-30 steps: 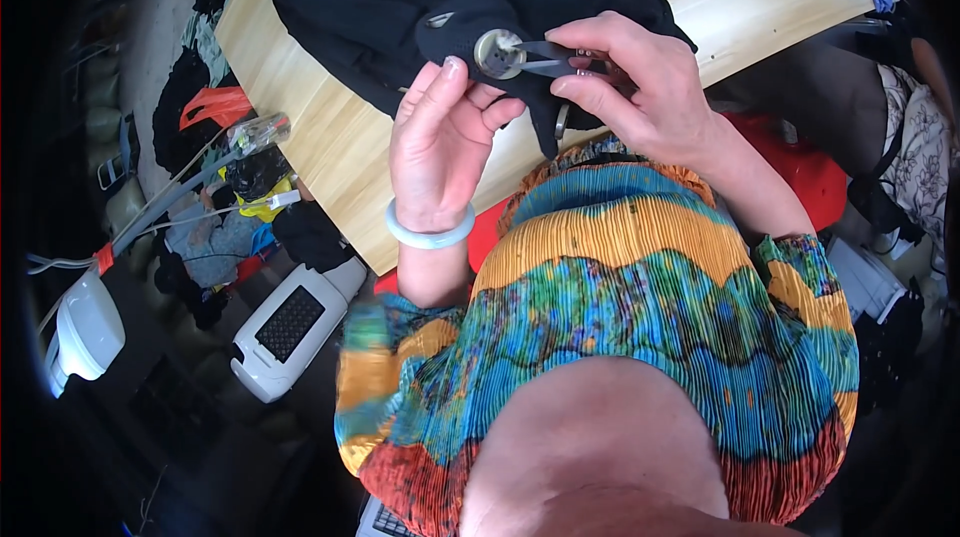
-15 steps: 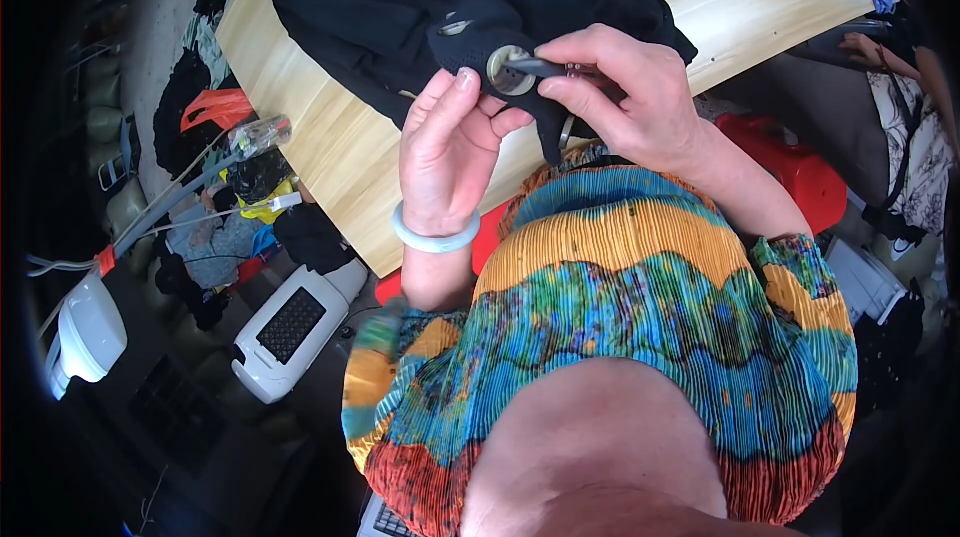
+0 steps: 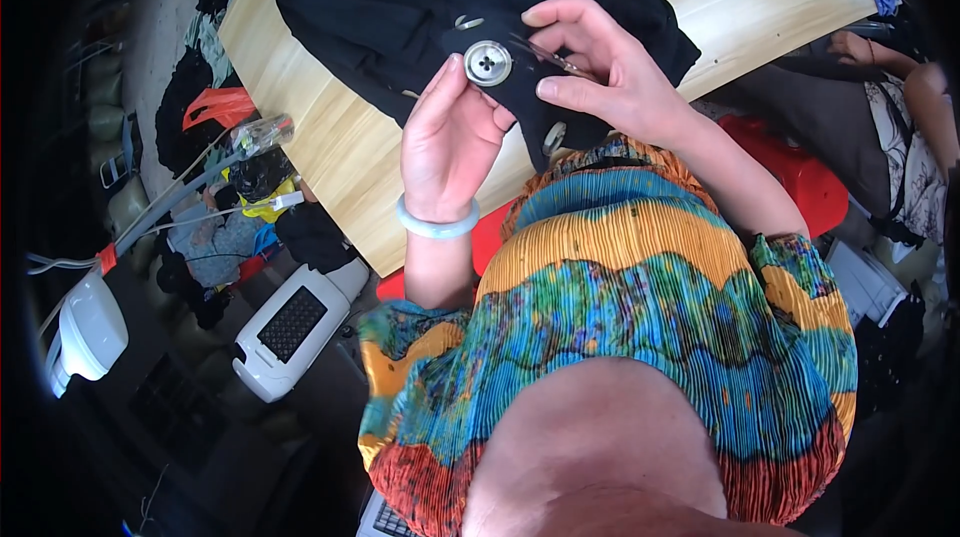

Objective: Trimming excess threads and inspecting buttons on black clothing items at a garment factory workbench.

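Note:
A black garment (image 3: 400, 17) lies bunched on the table, its edge drawn toward me. My left hand (image 3: 450, 142) pinches that edge beside a large grey-and-cream four-hole button (image 3: 488, 64), which faces up with dark thread at its centre. In my right hand (image 3: 615, 72) is a small pair of thread snips (image 3: 562, 61), partly hidden by the fingers. Its thin tips point toward the button but stand apart from it. A second button (image 3: 468, 24) sits farther up the cloth, and a third button (image 3: 555, 139) hangs near my front.
The light wooden table (image 3: 320, 147) extends to both sides. A lamp (image 3: 92, 327) on an arm stands at left, near a plastic bottle (image 3: 265, 135) at the table edge. A white appliance (image 3: 295, 332) lies below. Another person's hand (image 3: 850, 49) shows at right.
The snips have moved off the button, and my right hand has opened out somewhat. The button has tilted to face up and shifted slightly left. The third button has come into fuller view.

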`<state>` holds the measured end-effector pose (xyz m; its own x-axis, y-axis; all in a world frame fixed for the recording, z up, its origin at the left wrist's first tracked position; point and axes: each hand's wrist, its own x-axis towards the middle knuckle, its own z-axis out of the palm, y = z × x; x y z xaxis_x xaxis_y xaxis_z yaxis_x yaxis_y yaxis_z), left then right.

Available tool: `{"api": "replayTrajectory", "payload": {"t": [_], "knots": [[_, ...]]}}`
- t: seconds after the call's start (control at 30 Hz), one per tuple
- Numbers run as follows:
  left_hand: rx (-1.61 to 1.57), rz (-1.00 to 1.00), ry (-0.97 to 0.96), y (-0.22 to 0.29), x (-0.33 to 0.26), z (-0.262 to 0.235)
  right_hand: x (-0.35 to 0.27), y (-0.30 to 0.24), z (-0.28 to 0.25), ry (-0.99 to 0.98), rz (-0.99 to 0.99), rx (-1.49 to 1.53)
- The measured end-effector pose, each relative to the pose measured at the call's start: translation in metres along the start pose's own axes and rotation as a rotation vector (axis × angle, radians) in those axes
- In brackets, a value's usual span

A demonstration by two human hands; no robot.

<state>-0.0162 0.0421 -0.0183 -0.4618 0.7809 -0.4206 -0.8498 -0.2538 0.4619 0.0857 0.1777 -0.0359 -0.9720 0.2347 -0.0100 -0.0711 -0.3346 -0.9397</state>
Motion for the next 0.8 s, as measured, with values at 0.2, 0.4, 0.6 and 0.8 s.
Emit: {"api": "replayTrajectory", "payload": {"t": [0.2, 0.4, 0.6, 0.8], "knots": [[0.012, 0.018, 0.008, -0.004, 0.005, 0.001, -0.001, 0.008, 0.000, 0.035, 0.091, 0.090], [0.240, 0.087, -0.083, 0.000, 0.001, -0.008, -0.004, -0.007, 0.001, 0.026, 0.070, -0.077], [0.095, 0.073, -0.239, -0.005, -0.001, -0.017, -0.009, -0.015, 0.005, 0.057, 0.013, -0.061], [-0.016, 0.035, -0.285, -0.007, -0.009, -0.033, -0.012, -0.026, 0.016, 0.013, -0.091, -0.029]]}}
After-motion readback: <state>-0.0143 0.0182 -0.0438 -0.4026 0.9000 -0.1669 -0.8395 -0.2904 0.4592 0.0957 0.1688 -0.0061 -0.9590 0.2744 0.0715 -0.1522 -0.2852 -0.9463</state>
